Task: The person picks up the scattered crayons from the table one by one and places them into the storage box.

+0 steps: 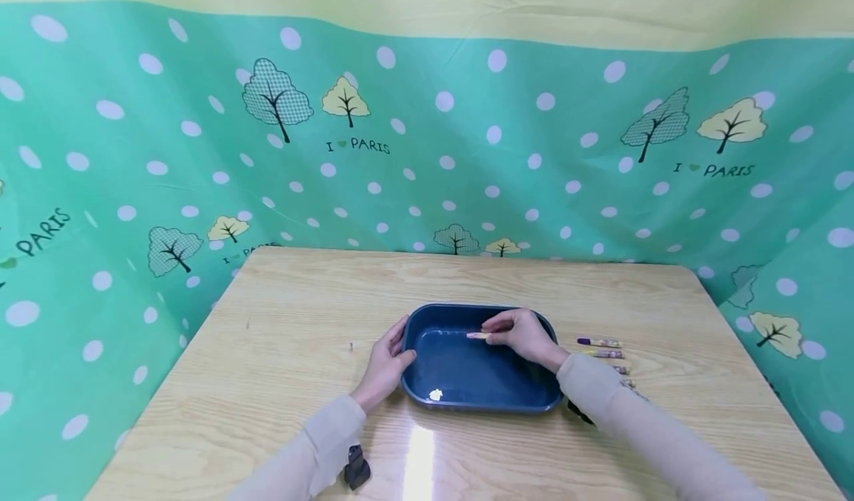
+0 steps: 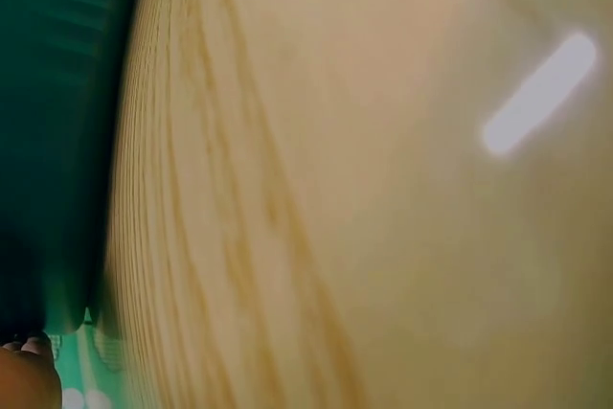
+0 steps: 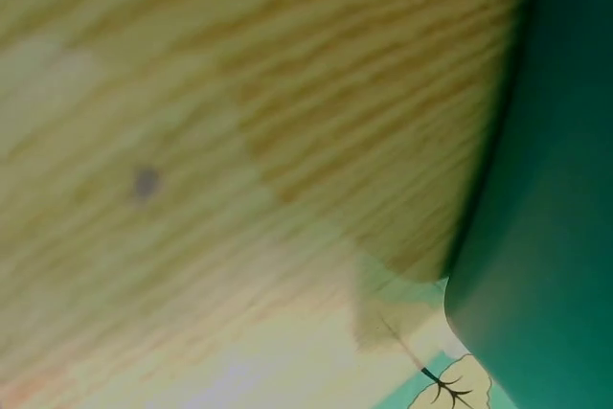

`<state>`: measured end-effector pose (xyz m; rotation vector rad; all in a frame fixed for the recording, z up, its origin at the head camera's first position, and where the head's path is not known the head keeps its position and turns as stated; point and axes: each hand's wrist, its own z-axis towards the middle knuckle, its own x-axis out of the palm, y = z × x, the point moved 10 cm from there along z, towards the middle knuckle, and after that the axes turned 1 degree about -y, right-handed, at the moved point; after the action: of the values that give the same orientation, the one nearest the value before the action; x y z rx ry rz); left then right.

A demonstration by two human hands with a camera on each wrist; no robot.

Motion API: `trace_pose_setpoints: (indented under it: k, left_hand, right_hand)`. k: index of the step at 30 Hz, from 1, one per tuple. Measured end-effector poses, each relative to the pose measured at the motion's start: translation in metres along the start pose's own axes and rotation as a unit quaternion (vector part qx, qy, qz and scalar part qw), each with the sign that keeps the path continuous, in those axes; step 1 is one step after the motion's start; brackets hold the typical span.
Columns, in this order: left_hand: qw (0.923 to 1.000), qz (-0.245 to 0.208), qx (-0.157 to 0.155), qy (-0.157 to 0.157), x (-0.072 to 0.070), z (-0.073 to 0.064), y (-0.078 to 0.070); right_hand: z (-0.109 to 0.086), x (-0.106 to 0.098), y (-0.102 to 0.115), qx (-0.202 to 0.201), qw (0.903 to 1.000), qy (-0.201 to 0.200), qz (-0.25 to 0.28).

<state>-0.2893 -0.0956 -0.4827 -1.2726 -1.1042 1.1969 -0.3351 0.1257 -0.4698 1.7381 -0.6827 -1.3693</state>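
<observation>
A dark blue rectangular tray (image 1: pixel 477 379) sits on the wooden table. My left hand (image 1: pixel 383 364) grips its left rim, the thumb over the edge and the fingers along the outside. In the left wrist view, a bit of that hand (image 2: pixel 27 380) shows below the tray's outer wall (image 2: pixel 57 141). Over the tray, my right hand (image 1: pixel 525 336) pinches a slim marker (image 1: pixel 477 336) with a pink end pointing left. The right wrist view has the tray's outer wall (image 3: pixel 556 198) but no fingers.
Right of the tray lie several slim markers in a column, among them a purple-capped one (image 1: pixel 599 342) and a yellow-ended one (image 1: pixel 606 353); my right sleeve (image 1: pixel 640 419) partly covers the lower ones. A small whitish patch (image 1: pixel 436 395) shows inside the tray. Behind the table (image 1: pixel 300 286) hangs a green dotted curtain (image 1: pixel 414 190).
</observation>
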Motion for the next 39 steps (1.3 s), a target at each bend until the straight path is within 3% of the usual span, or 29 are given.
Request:
trace_pose_setpoints:
  k: [19,26,39]
  left_hand:
    - [1.0,-0.009,0.001,0.003,-0.001,0.002,0.0]
    - [1.0,-0.004,-0.003,-0.001,-0.002,0.002,0.003]
    - [0.9998,-0.019,-0.003,-0.003,-0.001,0.001,0.002]
  right_hand:
    - [-0.003,0.011,0.009,-0.043,0.9972,0.06,-0.007]
    - [-0.004,0.013,0.006,-0.035,0.9971,0.065,0.016]
    - [-0.005,0.012,0.007,-0.045,0.9971,0.061,-0.001]
